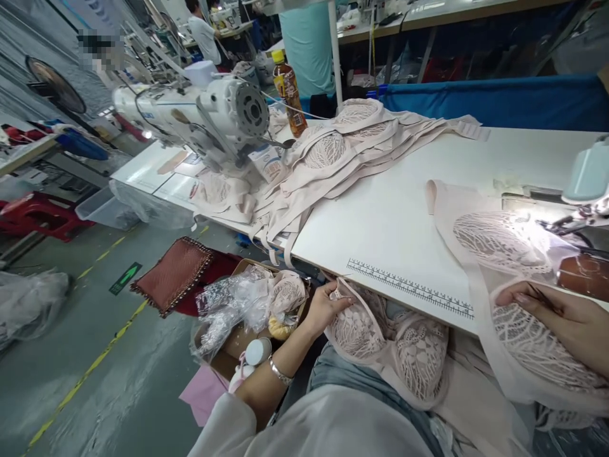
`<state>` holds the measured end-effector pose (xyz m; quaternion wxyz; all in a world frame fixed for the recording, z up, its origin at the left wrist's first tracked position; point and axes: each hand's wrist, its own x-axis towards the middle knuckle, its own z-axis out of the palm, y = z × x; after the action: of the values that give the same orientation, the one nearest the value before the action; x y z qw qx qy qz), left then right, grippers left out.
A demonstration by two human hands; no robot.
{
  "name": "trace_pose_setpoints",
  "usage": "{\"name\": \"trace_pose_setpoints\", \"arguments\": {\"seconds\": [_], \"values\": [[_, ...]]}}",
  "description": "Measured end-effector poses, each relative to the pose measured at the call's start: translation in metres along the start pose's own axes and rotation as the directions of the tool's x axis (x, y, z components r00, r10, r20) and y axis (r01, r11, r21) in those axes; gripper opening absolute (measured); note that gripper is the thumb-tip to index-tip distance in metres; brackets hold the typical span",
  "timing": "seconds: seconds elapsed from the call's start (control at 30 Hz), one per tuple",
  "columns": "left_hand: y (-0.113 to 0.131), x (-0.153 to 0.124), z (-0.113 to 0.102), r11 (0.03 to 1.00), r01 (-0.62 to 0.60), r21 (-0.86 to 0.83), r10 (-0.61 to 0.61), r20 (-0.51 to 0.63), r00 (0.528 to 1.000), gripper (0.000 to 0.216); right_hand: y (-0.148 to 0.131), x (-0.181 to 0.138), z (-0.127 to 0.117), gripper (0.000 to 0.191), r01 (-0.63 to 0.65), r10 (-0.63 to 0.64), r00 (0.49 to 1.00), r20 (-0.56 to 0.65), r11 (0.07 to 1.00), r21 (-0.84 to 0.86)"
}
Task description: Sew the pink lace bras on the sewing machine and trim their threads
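Observation:
My left hand is closed in a pinch on the edge of a pale pink lace bra lying in my lap below the table edge. My right hand rests on a second pink lace piece that hangs over the front edge of the white table; its fingers are curled and grip thin dark tweezers or snips. The sewing machine on the right has a lit needle area just above that hand.
A pile of pink lace garments lies beside another white sewing machine and a brown bottle. A cardboard box with plastic bags stands on the floor at left. A printed ruler marks the table's edge. Another person works far back.

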<state>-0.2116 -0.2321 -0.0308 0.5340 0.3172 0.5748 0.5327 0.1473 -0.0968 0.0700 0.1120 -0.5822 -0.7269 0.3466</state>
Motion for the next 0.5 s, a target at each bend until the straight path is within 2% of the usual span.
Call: {"name": "trace_pose_setpoints", "arguments": {"seconds": [0.13, 0.27, 0.4, 0.5], "values": [[0.011, -0.013, 0.000, 0.998, -0.057, -0.017, 0.057, -0.022, 0.998, 0.051, -0.007, 0.001, -0.001, 0.049, -0.051, 0.052, 0.999, 0.008, 0.998, -0.025], [0.017, -0.016, 0.004, 0.994, -0.106, -0.003, 0.105, -0.110, 0.988, 0.048, 0.007, 0.003, 0.001, 0.044, -0.011, 0.011, 1.000, -0.004, 1.000, -0.017], [0.022, -0.016, 0.010, 0.996, -0.090, -0.006, 0.087, -0.217, 0.972, 0.044, 0.024, 0.005, 0.003, 0.045, 0.005, -0.005, 1.000, -0.007, 0.999, -0.032], [0.025, -0.016, 0.013, 0.998, -0.069, 0.000, 0.067, -0.251, 0.966, 0.043, 0.021, 0.004, 0.002, 0.048, -0.001, 0.002, 1.000, 0.013, 1.000, -0.030]]}}
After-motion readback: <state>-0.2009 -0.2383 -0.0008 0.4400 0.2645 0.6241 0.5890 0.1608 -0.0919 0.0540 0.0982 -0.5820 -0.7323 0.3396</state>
